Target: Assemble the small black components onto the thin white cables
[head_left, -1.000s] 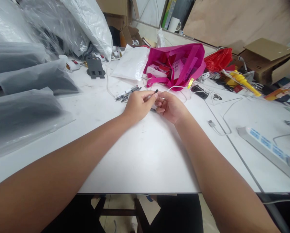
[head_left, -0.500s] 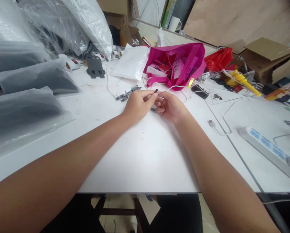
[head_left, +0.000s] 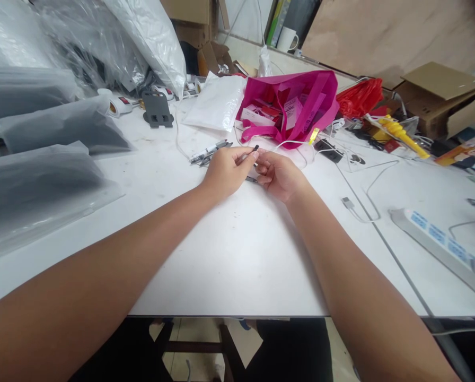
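Note:
My left hand is closed in a pinch on a slim pen, whose black end sticks up between thumb and forefinger. Facing it, my right hand has its fingers curled, with thumb and forefinger meeting the same pen; most of it is hidden by the fingers. Below the fingertips, a dark slim piece shows between the two hands, partly covered. Just left of and behind my left hand, several black and clear pens lie in a loose bunch on the white table.
Behind the hands are a magenta bag of small boxes and a white padded mailer. A dark stand and frosted bags are at left. A power strip, white cable and open carton are at right.
Both hands stay almost in place, fingertips together on the pen. The dark piece below them shows slightly more now. The whole view has shifted a little.

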Demonstrator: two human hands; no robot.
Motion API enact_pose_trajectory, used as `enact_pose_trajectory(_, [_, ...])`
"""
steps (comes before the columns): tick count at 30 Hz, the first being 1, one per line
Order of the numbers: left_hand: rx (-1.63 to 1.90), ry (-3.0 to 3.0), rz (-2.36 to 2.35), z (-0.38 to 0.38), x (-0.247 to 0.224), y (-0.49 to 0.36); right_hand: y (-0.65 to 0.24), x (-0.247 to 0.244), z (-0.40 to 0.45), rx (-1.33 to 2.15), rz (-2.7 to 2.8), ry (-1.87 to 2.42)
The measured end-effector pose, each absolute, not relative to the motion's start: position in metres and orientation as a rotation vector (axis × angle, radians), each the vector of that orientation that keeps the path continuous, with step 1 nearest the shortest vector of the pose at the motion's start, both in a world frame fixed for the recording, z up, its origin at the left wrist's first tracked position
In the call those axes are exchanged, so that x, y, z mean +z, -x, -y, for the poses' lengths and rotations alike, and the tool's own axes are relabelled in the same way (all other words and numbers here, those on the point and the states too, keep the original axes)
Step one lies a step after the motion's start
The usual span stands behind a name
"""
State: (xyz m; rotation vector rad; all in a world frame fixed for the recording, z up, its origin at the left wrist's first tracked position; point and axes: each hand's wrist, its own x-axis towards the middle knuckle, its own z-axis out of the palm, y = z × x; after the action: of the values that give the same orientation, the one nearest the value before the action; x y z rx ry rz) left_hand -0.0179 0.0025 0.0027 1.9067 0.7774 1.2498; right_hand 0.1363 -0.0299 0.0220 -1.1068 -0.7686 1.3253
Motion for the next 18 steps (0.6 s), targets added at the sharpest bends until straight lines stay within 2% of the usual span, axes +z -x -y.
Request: enact_pose_trajectory(18, [1.231,-1.923,-0.805,-0.0014,0.0005,0.0168,-0.1323,0.0221,0.03,1.186,0.815,1.236])
